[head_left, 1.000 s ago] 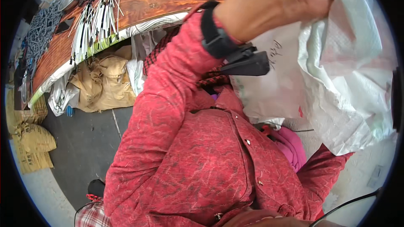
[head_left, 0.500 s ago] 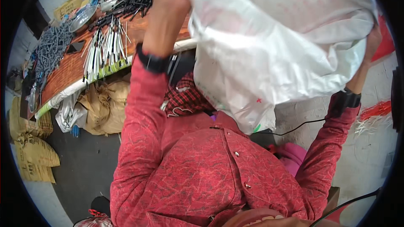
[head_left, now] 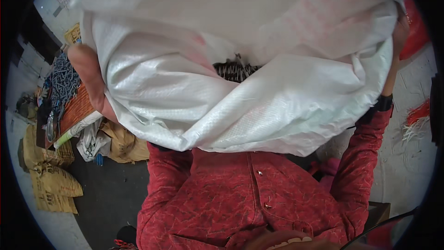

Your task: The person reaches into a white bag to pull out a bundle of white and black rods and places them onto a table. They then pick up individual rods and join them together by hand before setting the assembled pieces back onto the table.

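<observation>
A large white woven sack (head_left: 259,115) is spread wide in front of my chest, raised in both hands. My left hand (head_left: 90,76) grips its left side, the fingers partly hidden behind the cloth. At the far right edge of the sack my right hand (head_left: 400,32) is closed on the material, its fingertips mostly covered. In the gap between the folds a cluster of thin dark pieces (head_left: 236,71) shows; whether they lie inside the sack or behind it I cannot tell. Faint red marks tint the fabric.
Left of the sack, a wooden table (head_left: 76,111) bears a heap of grey parts (head_left: 64,76). Brown sacks (head_left: 125,141) and a whitish plastic bag (head_left: 92,141) sit under it. Yellowish sacks (head_left: 55,180) stand at lower left. A red and white bundle (head_left: 417,118) lies at right.
My left hand has swung left and down, stretching the sack wide. The sack now covers most of the table and my left forearm. My right hand stays near the same place.
</observation>
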### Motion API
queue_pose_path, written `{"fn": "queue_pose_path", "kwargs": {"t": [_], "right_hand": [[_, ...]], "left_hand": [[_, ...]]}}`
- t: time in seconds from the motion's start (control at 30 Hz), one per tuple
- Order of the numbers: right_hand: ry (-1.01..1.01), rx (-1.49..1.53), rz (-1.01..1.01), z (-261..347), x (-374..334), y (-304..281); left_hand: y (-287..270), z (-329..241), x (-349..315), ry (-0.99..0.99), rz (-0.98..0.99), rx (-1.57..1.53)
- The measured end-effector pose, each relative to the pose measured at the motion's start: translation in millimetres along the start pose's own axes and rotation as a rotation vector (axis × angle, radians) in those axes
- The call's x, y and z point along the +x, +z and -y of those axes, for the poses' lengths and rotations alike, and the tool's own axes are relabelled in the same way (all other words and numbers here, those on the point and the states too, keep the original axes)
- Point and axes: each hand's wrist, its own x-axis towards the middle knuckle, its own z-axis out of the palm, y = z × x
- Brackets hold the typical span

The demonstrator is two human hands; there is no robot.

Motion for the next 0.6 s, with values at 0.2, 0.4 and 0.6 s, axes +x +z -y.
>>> {"fn": "queue_pose_path", "kwargs": {"t": [0.2, 0.4, 0.6], "right_hand": [[0.223, 0.374, 0.185, 44.0, -16.9, 119.9], [-0.119, -0.630, -0.011, 63.2, -29.3, 139.0], [-1.054, -0.959, -0.255, 118.5, -67.5, 179.0]], "left_hand": [[8.1, 6.0, -33.6, 0.201, -0.351, 0.352], [1.6, 13.8, -41.2, 0.090, -0.372, 0.481], [1.5, 31.7, -17.5, -0.077, -0.458, 0.389]]}}
